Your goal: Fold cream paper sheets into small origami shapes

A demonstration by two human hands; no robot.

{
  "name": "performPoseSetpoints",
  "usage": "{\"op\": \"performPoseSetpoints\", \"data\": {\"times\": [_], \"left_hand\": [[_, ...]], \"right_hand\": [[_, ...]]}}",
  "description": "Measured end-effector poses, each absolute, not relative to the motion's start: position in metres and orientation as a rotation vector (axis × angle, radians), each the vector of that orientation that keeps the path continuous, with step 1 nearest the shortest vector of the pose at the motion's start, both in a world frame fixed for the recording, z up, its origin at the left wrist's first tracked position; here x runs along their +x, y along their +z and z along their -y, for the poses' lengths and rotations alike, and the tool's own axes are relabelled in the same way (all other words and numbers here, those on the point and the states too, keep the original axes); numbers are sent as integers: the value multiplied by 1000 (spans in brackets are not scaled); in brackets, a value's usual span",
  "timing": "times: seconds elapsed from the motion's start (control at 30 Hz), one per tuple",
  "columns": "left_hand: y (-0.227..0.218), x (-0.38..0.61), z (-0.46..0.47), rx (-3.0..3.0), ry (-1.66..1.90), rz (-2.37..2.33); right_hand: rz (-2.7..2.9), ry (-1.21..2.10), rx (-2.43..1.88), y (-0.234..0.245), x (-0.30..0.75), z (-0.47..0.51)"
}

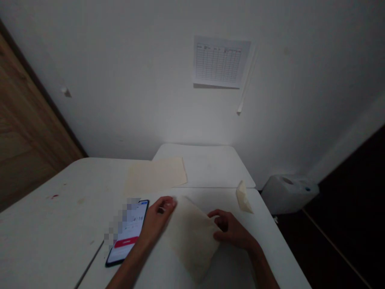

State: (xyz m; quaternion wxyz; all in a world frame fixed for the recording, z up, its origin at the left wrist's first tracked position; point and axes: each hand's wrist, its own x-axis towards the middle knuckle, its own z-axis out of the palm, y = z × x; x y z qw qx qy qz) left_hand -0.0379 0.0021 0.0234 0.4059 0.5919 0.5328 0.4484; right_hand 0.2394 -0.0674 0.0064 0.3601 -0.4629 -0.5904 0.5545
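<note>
A cream sheet of paper (pixel 192 237) lies tilted on the white table (pixel 54 224) in front of me. My left hand (pixel 158 218) rests on the sheet's upper left corner, fingers curled and pressed down on it. My right hand (pixel 231 230) pinches the sheet's right edge with bent fingers. A smartphone (pixel 128 233) with a lit screen lies just left of my left hand.
A second cream sheet (pixel 156 174) lies farther back on the table. A small folded paper piece (pixel 243 196) stands near the right edge. A smaller white table (pixel 207 164) meets the wall, where a printed chart (pixel 221 62) hangs. A white bin (pixel 288 192) sits right; a wooden door (pixel 21 132) left.
</note>
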Motion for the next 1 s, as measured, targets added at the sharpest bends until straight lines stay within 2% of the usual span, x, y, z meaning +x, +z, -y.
{"op": "performPoseSetpoints", "data": {"times": [0.1,0.23,0.5,0.8,1.0], "left_hand": [[22,-29,3,1340,1092,-1159],[17,-27,4,1148,1136,-1062],[16,-24,6,1146,1298,-1116],[9,-23,4,1267,1264,-1112],[10,-23,10,1310,1339,-1318]], "right_hand": [[1545,1439,-1128,4,240,66],[1433,1288,-1232,1,241,61],[1278,1168,-1263,2,242,56],[1162,1119,-1276,-2,244,53],[987,1058,-1310,-12,249,47]]}}
